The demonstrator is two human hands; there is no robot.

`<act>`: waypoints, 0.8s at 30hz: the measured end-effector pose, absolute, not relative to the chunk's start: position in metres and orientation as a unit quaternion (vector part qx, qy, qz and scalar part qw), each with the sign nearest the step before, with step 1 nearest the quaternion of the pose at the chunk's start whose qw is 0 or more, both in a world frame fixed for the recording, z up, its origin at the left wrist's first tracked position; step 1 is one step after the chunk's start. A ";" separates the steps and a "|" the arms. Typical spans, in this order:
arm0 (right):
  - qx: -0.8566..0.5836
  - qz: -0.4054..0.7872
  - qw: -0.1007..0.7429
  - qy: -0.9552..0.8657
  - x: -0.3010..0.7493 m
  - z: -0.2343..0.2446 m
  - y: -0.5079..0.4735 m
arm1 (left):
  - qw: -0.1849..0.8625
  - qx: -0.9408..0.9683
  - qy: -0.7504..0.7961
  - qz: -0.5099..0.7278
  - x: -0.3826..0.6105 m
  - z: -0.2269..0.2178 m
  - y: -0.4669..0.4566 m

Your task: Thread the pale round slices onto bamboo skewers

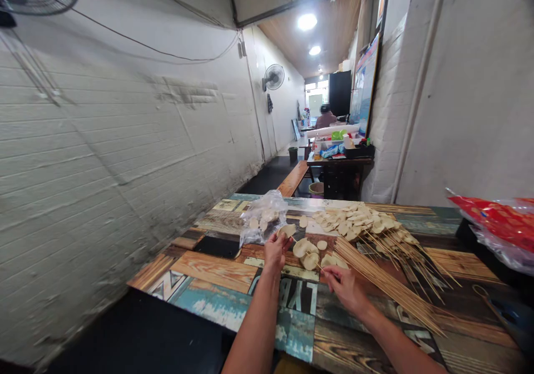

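My left hand pinches a thin, round, pale slice above the table, beside a clear plastic bag with more such slices inside. My right hand is closed on the end of a thin wooden skewer, whose other end runs among several pale slices. How many of them are threaded on it I cannot tell. Right of them lies a bundle of bare skewers. Behind that is a heap of skewered slices, sticks pointing toward me.
The patterned wood table carries a dark flat object at left. Red plastic packages stand at the right edge. Beyond are a bench, a cluttered table and a seated person. A white brick wall runs along the left.
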State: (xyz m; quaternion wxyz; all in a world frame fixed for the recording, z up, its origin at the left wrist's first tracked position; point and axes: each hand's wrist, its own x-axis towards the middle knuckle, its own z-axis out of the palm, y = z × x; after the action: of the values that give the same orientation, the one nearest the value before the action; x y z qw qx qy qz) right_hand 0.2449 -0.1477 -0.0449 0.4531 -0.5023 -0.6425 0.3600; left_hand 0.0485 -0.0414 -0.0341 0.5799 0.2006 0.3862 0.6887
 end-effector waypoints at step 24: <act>-0.510 0.349 0.447 -0.647 0.245 -0.037 -0.153 | 0.520 0.198 0.443 0.703 0.044 -0.043 -0.034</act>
State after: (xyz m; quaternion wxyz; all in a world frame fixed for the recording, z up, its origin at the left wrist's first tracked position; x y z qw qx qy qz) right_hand 0.2453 -0.1525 -0.0369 0.4473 -0.5101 -0.6465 0.3488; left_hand 0.0437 -0.0340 -0.0435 0.5200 0.1980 0.4431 0.7029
